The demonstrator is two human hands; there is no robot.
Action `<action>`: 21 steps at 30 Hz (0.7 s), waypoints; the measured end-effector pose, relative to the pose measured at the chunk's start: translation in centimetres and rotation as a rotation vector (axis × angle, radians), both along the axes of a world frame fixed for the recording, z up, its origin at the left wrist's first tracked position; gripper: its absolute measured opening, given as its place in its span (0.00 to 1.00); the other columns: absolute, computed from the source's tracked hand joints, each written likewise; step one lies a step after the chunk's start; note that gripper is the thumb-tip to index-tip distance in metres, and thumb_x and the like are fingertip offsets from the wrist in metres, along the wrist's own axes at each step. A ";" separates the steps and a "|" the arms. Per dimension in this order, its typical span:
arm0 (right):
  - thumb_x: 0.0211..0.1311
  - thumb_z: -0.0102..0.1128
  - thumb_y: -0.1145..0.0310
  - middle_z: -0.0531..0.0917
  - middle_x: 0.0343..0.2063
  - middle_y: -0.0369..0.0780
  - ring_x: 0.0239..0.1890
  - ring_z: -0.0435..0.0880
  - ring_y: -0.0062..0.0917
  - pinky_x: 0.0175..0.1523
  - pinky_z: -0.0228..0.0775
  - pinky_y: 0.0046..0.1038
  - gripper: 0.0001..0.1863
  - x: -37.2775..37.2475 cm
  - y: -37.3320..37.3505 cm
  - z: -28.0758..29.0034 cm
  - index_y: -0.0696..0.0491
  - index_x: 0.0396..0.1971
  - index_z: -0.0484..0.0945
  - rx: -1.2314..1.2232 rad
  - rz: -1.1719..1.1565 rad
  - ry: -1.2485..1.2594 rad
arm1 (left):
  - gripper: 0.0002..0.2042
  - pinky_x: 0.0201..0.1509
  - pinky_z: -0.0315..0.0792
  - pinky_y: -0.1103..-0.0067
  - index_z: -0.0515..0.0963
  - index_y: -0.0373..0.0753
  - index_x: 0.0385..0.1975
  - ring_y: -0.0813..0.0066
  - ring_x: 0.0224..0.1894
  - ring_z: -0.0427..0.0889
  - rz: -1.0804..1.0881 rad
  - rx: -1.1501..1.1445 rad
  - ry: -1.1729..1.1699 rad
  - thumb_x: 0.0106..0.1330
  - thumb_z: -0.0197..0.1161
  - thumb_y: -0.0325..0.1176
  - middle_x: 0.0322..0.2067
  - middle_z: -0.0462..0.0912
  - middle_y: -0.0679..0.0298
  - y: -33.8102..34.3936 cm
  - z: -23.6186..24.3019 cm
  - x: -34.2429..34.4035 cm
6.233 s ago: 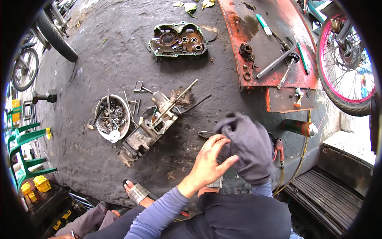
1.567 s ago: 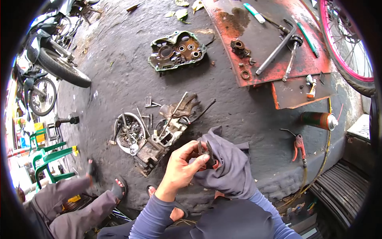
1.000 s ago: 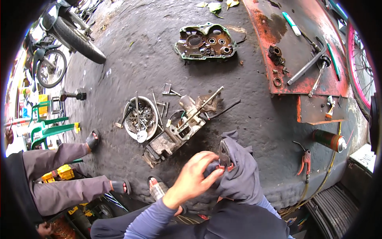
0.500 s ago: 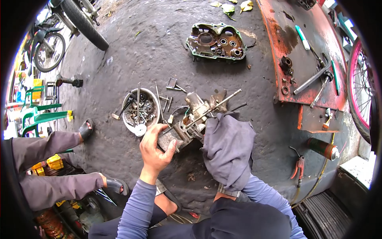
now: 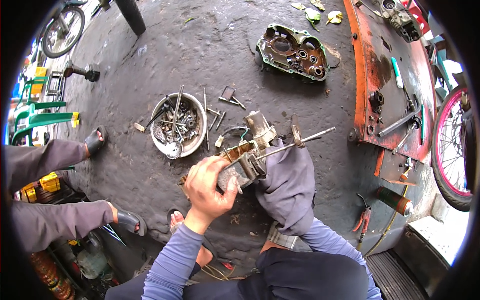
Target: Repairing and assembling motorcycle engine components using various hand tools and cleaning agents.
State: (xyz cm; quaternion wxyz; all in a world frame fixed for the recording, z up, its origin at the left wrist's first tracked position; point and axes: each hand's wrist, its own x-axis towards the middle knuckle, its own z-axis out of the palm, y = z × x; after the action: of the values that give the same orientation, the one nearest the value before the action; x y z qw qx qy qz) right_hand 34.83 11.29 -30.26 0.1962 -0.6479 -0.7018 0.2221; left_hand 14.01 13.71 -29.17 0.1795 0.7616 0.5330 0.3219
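Note:
My left hand [image 5: 209, 187] wraps round the near-left end of a greasy metal engine casing [image 5: 242, 167], thumb on its face and fingers over its top edge. A long thin rod [image 5: 300, 144] sticks out of the casing to the right, and a round metal cylinder [image 5: 258, 125] juts from its far side. A grey cloth [image 5: 290, 187] lies against the casing's right side. It covers my right hand, so those fingers are hidden; only the blue right sleeve [image 5: 335, 242] shows below. Just beyond my left hand stands a round bowl [image 5: 201, 136] full of bolts, gears and small parts.
An open engine case half [image 5: 291, 55] lies on the dark ground ahead. Small pins [image 5: 215, 120] lie beside the bowl. On the right, a red metal bench [image 5: 356, 75] holds tools; a spray can [image 5: 395, 201] and red-handled air gun [image 5: 364, 220] lie below. Another person's legs [image 5: 60, 225] are at left.
My left hand has moved right and closed more fully round the casing. The casing has turned, its left end now lifted and its inside edge showing. The view has shifted slightly.

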 end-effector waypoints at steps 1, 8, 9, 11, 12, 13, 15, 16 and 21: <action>0.63 0.58 0.64 0.77 0.47 0.46 0.51 0.75 0.41 0.58 0.67 0.36 0.25 -0.2 0.2 -0.2 0.58 0.58 0.70 -0.024 0.006 0.016 | 0.14 0.46 0.75 0.66 0.80 0.37 0.37 0.54 0.39 0.84 -0.006 0.011 -0.001 0.53 0.68 0.37 0.38 0.84 0.57 -0.4 -0.2 -0.1; 0.64 0.51 0.63 0.68 0.65 0.48 0.68 0.65 0.39 0.75 0.53 0.31 0.35 0.4 -1.0 -5.2 0.56 0.70 0.58 -0.216 0.168 0.072 | 0.14 0.46 0.74 0.66 0.80 0.37 0.36 0.55 0.39 0.83 0.021 0.023 0.017 0.53 0.68 0.37 0.37 0.83 0.57 -0.9 -0.2 -0.1; 0.61 0.54 0.63 0.70 0.62 0.49 0.65 0.68 0.41 0.72 0.57 0.33 0.34 0.2 -2.0 -4.5 0.56 0.68 0.61 -0.151 0.169 0.047 | 0.14 0.46 0.74 0.66 0.80 0.37 0.36 0.55 0.39 0.83 0.022 0.022 0.014 0.53 0.68 0.37 0.37 0.83 0.57 -0.8 -0.3 0.0; 0.57 0.56 0.64 0.73 0.59 0.49 0.62 0.70 0.43 0.70 0.61 0.36 0.34 -0.7 -1.6 -2.9 0.56 0.66 0.64 -0.087 0.174 0.031 | 0.14 0.46 0.74 0.66 0.80 0.36 0.36 0.55 0.39 0.83 0.009 0.027 0.004 0.53 0.67 0.37 0.37 0.83 0.57 -0.7 -0.6 0.0; 0.58 0.55 0.64 0.74 0.57 0.49 0.60 0.71 0.43 0.68 0.62 0.35 0.32 -0.7 -1.6 -3.1 0.56 0.64 0.65 -0.059 0.201 0.011 | 0.14 0.46 0.74 0.66 0.80 0.36 0.36 0.55 0.39 0.83 0.010 0.026 0.007 0.53 0.67 0.37 0.37 0.83 0.57 -0.5 -0.7 0.0; 0.60 0.54 0.65 0.74 0.56 0.48 0.59 0.72 0.42 0.66 0.63 0.35 0.29 -1.0 -1.7 -3.1 0.56 0.62 0.66 -0.034 0.222 -0.009 | 0.14 0.46 0.74 0.66 0.79 0.36 0.36 0.55 0.39 0.83 0.017 0.024 0.007 0.52 0.67 0.37 0.37 0.83 0.56 -0.5 -0.7 -0.2; 0.62 0.53 0.66 0.76 0.53 0.48 0.56 0.75 0.41 0.63 0.65 0.34 0.25 -1.4 -1.9 -3.3 0.56 0.59 0.68 0.015 0.263 -0.047 | 0.14 0.46 0.74 0.66 0.79 0.36 0.36 0.54 0.39 0.83 0.017 0.017 0.012 0.52 0.67 0.36 0.37 0.83 0.56 -0.6 -0.8 -0.7; 0.63 0.52 0.66 0.76 0.51 0.48 0.54 0.76 0.40 0.61 0.66 0.34 0.22 -1.2 -2.0 -3.1 0.56 0.57 0.69 0.040 0.282 -0.076 | 0.14 0.45 0.74 0.66 0.79 0.36 0.36 0.54 0.39 0.83 0.022 0.004 -0.013 0.52 0.67 0.36 0.36 0.83 0.56 -0.8 -0.8 -0.6; 0.69 0.48 0.69 0.80 0.44 0.46 0.47 0.81 0.36 0.53 0.72 0.33 0.13 0.3 -2.0 -3.0 0.57 0.48 0.74 0.167 0.396 -0.212 | 0.11 0.44 0.74 0.68 0.78 0.33 0.34 0.53 0.37 0.81 0.025 -0.008 -0.052 0.53 0.66 0.31 0.36 0.83 0.53 0.6 -0.3 -0.1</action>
State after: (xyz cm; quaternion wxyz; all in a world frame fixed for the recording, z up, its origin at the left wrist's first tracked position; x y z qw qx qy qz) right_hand 35.08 9.30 -33.31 0.1270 -0.4987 -0.8478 0.1281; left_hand 13.94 14.31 -29.44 0.1925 0.7455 0.5390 0.3416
